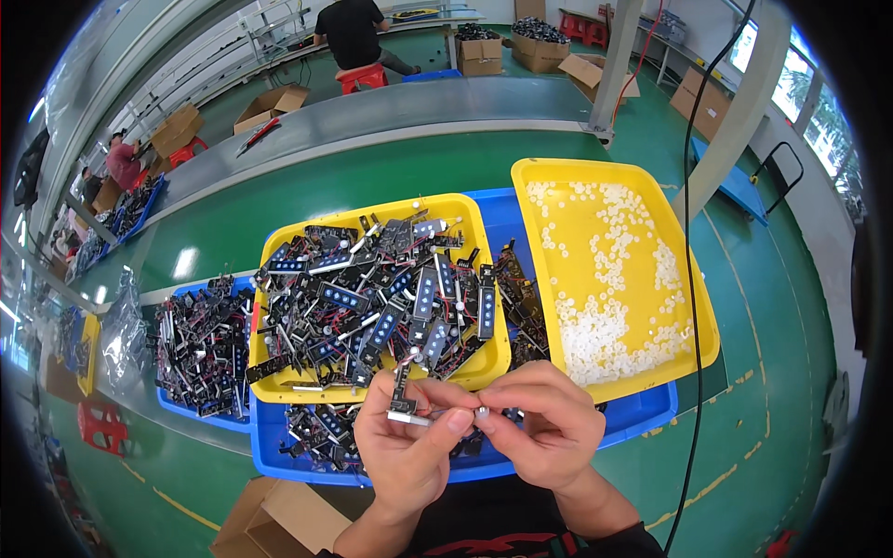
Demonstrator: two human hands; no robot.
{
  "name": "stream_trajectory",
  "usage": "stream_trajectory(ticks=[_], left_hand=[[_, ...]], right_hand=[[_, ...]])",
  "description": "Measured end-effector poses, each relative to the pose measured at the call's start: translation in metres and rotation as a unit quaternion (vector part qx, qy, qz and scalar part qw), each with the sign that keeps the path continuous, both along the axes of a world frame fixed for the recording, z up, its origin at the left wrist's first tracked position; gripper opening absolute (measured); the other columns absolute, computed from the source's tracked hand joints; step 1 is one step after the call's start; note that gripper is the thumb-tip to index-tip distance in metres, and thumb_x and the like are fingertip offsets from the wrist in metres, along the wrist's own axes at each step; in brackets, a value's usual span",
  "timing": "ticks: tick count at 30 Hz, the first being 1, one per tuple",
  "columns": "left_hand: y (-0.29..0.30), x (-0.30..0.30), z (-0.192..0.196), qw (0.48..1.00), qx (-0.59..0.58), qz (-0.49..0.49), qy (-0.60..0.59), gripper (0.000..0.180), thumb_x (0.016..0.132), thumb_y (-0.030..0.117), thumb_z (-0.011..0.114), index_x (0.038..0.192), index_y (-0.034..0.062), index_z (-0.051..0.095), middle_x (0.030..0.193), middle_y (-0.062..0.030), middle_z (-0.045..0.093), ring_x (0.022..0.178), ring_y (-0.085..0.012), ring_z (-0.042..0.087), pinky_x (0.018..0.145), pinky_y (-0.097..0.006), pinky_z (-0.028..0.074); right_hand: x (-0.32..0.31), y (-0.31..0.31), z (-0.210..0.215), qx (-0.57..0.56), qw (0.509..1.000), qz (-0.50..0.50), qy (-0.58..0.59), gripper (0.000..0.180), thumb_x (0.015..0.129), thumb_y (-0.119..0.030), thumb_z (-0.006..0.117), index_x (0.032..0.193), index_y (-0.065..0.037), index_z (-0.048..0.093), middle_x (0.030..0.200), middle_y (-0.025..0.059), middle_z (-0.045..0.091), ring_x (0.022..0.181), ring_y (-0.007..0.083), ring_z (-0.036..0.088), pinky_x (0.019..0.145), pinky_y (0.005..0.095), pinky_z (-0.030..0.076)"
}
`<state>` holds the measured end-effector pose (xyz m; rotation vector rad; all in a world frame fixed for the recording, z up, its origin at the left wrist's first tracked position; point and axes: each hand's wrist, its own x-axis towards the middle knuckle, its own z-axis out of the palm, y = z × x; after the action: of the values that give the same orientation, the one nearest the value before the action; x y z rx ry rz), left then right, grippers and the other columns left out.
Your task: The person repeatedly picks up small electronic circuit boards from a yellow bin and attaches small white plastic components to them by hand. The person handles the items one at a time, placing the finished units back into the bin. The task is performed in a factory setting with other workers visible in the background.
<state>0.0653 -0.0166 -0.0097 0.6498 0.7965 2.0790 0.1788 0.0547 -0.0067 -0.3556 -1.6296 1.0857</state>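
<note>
- The blue bin (651,411) lies below and beyond the grip, with the two yellow trays over it.
- Just beyond the grip, toward the left, the parts tray (309,391) is heaped with black parts (377,302).
- Farther out and right of the grip, the ring tray (579,256) carries loose white rings (595,346), thickest at the end nearest the hands.
- The left hand (406,458) has thumb and fingers clamped around one black part, held above the near edge of the parts tray.
- The right hand (551,430), just beside it, pinches a small piece between thumb and fingertip.
- The black part (401,389) sticks up from the left fingers, its white block (409,418) by the thumb. It should be light and stiff, probably fragile at its thin end; the block looks the safest hold.
- The small piece (481,412), pale and shiny, sits at the right fingertips. It is probably light and slippery, best pinched by its sides; whether a wire joins it to the black part, I cannot tell.
</note>
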Motion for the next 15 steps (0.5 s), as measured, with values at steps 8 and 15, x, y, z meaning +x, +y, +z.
stream_trajectory(ticks=[8,15], left_hand=[[-0.006,-0.005,-0.001,0.988,-0.035,0.076,0.129,0.029,0.076,-0.015,0.07,0.097,-0.0037,0.053,0.095,-0.0231,0.067,0.084,-0.019,0.068,0.077,-0.03,0.056],[-0.038,-0.02,-0.005,0.982,-0.091,-0.034,0.161,0.036,0.071,-0.013,0.075,0.103,-0.01,0.059,0.097,-0.022,0.067,0.084,-0.0235,0.069,0.078,-0.034,0.057]], right_hand=[[-0.005,0.001,-0.004,0.066,0.996,-0.062,-0.014,0.022,0.075,0.008,0.074,0.096,0.003,0.07,0.088,0.0128,0.069,0.072,0.0207,0.067,0.062,0.0286,0.054],[0.008,0.004,-0.008,-0.027,0.997,0.077,0.0,0.017,0.074,0.006,0.073,0.09,0.0,0.069,0.084,0.0124,0.069,0.071,0.0204,0.067,0.062,0.0284,0.053]])
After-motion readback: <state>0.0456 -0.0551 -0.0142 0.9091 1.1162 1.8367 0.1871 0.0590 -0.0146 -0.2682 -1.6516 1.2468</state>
